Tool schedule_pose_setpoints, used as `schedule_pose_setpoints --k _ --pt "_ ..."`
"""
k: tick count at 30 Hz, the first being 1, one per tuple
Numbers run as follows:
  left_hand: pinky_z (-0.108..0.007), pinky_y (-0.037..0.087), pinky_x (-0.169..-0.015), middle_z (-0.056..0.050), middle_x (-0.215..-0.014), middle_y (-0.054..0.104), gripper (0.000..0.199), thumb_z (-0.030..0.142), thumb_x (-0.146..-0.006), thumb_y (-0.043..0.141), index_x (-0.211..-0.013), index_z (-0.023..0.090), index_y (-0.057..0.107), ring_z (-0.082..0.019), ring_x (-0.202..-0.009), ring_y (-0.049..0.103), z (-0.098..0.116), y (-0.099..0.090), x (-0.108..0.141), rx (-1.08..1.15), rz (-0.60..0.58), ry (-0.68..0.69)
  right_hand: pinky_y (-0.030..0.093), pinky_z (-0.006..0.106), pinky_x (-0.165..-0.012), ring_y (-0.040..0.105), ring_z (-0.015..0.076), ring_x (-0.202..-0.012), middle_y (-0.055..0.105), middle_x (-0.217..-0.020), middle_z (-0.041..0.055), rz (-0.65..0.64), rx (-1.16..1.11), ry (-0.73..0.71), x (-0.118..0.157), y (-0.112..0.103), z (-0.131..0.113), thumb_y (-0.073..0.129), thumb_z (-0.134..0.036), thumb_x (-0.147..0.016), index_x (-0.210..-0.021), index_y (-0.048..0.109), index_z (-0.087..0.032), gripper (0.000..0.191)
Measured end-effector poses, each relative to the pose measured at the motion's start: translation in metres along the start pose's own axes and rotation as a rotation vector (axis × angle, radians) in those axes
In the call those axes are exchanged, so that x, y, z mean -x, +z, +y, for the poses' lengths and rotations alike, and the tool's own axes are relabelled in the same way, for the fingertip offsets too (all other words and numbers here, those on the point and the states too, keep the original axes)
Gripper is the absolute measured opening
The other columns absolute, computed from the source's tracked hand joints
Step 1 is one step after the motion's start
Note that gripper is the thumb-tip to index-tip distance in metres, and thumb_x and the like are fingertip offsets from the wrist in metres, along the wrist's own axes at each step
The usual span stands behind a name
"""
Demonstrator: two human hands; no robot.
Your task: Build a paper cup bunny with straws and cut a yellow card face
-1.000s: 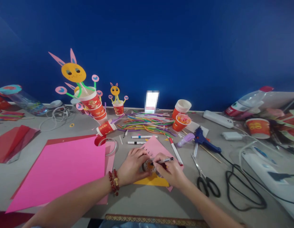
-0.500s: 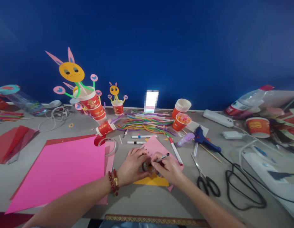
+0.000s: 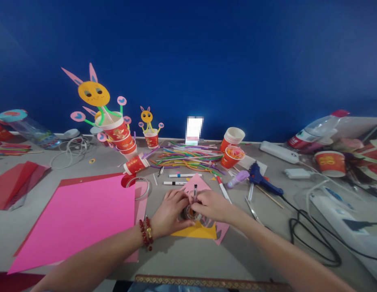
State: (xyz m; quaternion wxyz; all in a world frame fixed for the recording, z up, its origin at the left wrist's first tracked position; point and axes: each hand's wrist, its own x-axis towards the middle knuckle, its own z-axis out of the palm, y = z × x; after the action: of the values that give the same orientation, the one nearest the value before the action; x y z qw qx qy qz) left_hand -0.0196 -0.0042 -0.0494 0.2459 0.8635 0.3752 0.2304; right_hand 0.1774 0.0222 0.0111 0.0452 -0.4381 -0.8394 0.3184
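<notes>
My left hand (image 3: 171, 211), with a red bead bracelet (image 3: 145, 233) at the wrist, is curled round the left side of a small ring that looks like a roll of tape (image 3: 199, 216). The ring lies flat on a yellow sheet of paper (image 3: 194, 232), and orange-yellow shows through its hole. Pinched in my right hand (image 3: 211, 206) is a slim pen (image 3: 195, 191), held nearly upright at the ring; its tip is hard to make out. Pink paper with cut-out holes (image 3: 222, 231) lies under and beside the yellow sheet.
Bright pink sheets (image 3: 85, 219) lie at left, near decorated paper cups (image 3: 117, 132). Coloured pipe cleaners (image 3: 188, 156) spread behind my hands. Markers (image 3: 180, 175), a blue glue gun (image 3: 263, 180), scissors (image 3: 252, 209) and a black cord (image 3: 313, 239) are at right.
My right hand has swung round the ring's far side, and its forearm now covers the scissors' handles. The pen has gone from slanting right to nearly upright. My left hand stays put.
</notes>
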Motion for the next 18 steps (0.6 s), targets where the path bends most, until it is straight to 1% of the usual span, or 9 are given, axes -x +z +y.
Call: schedule_pose_setpoints --k 5,13,16,18 --pt "-0.045 0.037 -0.104 -0.011 -0.125 0.063 0.058 0.061 -0.079 0.069 -0.123 0.024 0.059 -0.030 -0.117 0.053 -0.0035 0.0029 0.0014 -0.011 0.003 0.003 0.036 0.025 -0.061 0.064 0.0185 -0.070 0.074 -0.076 0.0031 -0.031 0.090 -0.016 -0.0070 -0.0013 0.0012 0.055 -0.019 -0.080 -0.073 0.067 -0.019 0.014" --pt "-0.044 0.037 -0.104 -0.011 -0.125 0.063 0.058 0.060 -0.079 0.070 -0.121 0.022 0.060 -0.030 -0.117 0.053 -0.0038 0.0031 0.0014 -0.021 0.005 0.014 0.034 0.028 -0.059 0.066 0.0208 -0.069 0.076 -0.077 0.0071 -0.027 0.200 -0.017 -0.0054 0.0001 -0.0026 0.055 -0.020 -0.082 -0.073 0.070 -0.018 0.017" --pt "-0.043 0.037 -0.102 -0.010 -0.122 0.063 0.055 0.059 -0.078 0.071 -0.118 0.023 0.061 -0.029 -0.115 0.054 -0.0032 0.0032 0.0013 -0.020 0.008 0.014 0.036 0.027 -0.061 0.067 0.0207 -0.070 0.076 -0.078 0.0064 -0.023 0.205 -0.029 -0.0034 -0.0011 -0.0063 0.055 -0.019 -0.081 -0.075 0.070 -0.018 0.016" --pt "-0.043 0.037 -0.102 -0.009 -0.120 0.064 0.053 0.058 -0.078 0.072 -0.115 0.023 0.061 -0.028 -0.114 0.054 -0.0027 0.0033 0.0014 -0.019 0.012 0.011 0.038 0.026 -0.063 0.068 0.0197 -0.072 0.076 -0.080 0.0049 0.008 0.182 -0.034 -0.0004 -0.0031 -0.0077 0.054 -0.017 -0.083 -0.078 0.069 -0.019 0.016"
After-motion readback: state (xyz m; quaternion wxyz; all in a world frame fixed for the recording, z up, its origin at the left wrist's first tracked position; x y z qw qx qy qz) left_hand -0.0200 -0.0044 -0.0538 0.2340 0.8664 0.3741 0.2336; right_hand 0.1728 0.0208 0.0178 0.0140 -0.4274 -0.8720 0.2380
